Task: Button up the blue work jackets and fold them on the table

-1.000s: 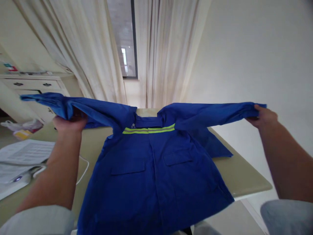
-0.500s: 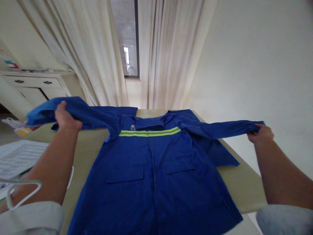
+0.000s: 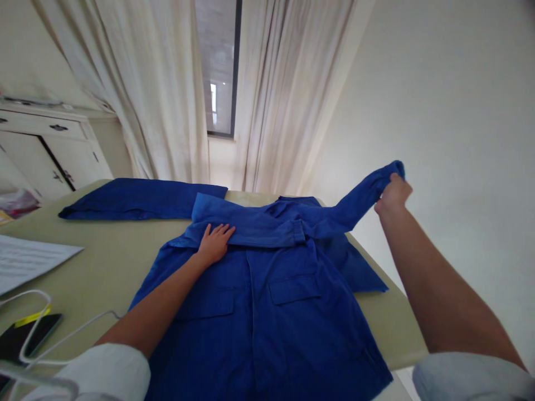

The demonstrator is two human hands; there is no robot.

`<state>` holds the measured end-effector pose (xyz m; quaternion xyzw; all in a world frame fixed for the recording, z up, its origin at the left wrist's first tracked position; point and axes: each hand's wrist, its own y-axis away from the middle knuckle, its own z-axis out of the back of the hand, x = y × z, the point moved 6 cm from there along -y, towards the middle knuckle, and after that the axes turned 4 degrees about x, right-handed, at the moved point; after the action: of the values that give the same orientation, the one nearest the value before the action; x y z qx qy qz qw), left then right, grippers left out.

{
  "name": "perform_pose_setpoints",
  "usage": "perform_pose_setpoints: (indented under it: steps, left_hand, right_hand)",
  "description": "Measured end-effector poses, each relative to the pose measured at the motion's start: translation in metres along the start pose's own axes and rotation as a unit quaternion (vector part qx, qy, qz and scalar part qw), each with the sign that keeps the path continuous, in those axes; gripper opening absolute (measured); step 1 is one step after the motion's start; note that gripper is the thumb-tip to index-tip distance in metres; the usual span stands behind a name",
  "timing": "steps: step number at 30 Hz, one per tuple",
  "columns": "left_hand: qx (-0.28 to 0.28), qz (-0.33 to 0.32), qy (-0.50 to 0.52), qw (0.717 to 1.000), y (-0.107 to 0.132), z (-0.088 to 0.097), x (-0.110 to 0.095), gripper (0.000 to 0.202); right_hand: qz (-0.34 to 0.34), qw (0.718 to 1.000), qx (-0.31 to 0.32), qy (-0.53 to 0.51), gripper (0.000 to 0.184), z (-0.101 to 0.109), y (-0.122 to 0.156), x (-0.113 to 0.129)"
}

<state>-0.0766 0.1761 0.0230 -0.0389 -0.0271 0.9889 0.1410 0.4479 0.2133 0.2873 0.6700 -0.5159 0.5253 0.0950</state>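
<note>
A blue work jacket [image 3: 276, 328] lies front up on the table, its two pocket flaps showing. Its left-side sleeve is folded across the chest and hides the reflective stripe. My left hand [image 3: 215, 243] rests flat on that folded sleeve, fingers spread. Off to the right, my right hand [image 3: 394, 195] grips the cuff end of the other sleeve, which is raised above the table and stretched out from the shoulder.
Folded blue cloth [image 3: 137, 199] lies at the table's back left, and more blue cloth sticks out under the jacket's right side. Printed paper [image 3: 33, 259], a dark flat object [image 3: 31, 334] and white cables are at left. A cabinet [image 3: 62, 145], curtains and wall stand behind.
The left-side sleeve has been laid across the chest, and my left hand has let go and flattened on it. My right hand has moved up and inward with the other cuff.
</note>
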Motion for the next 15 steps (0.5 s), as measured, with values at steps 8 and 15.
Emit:
perform_pose_setpoints:
  steps: [8,15]
  left_hand:
    - [0.019,0.158,0.035,0.987,0.027,0.019,0.055,0.098]
    - [0.042,0.201,0.135,0.969,0.04,0.009,0.101,0.1]
  right_hand:
    - [0.066,0.864,0.472,0.163,0.066,-0.181,0.257,-0.016]
    - [0.199,0.422,0.783,0.412,0.105,-0.152,0.398,-0.118]
